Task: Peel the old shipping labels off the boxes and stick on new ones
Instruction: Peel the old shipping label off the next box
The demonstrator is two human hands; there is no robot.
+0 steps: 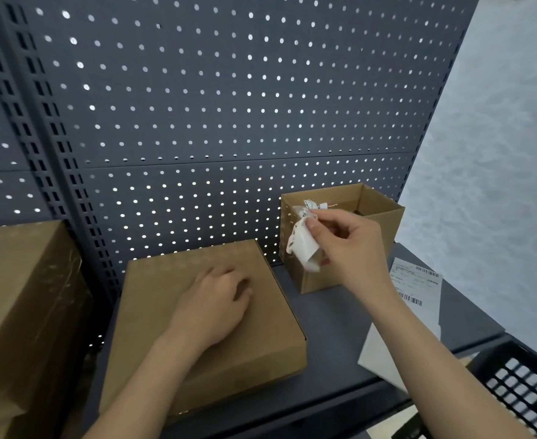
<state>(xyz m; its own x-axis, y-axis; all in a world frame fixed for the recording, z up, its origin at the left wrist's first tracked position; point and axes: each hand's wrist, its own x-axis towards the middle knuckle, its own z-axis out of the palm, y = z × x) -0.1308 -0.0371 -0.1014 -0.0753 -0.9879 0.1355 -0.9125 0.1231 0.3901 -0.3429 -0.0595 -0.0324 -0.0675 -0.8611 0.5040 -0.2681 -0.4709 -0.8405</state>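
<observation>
1. Cardboard, brown and bare on top: a flat shipping box (153, 299) on the grey shelf (333, 327), held down by the left hand (216, 305), fingers loosely apart, resting on top, gripping nothing.
2. Over to the right hand (352, 248): thumb and fingertips clamped on a crumpled old label (303, 248), dangling at the near corner of the small open carton (383, 223).
3. Best move from here, by the look of it: carry fully over the opening, part the fingertips, flick free in case of clinging adhesive.
4. Inside the carton: more white label scraps (308, 205) at the near-left rim; the rest mostly hidden.
5. Just right of the carton: a fresh barcode label sheet (416, 280), flat on the shelf.
</observation>
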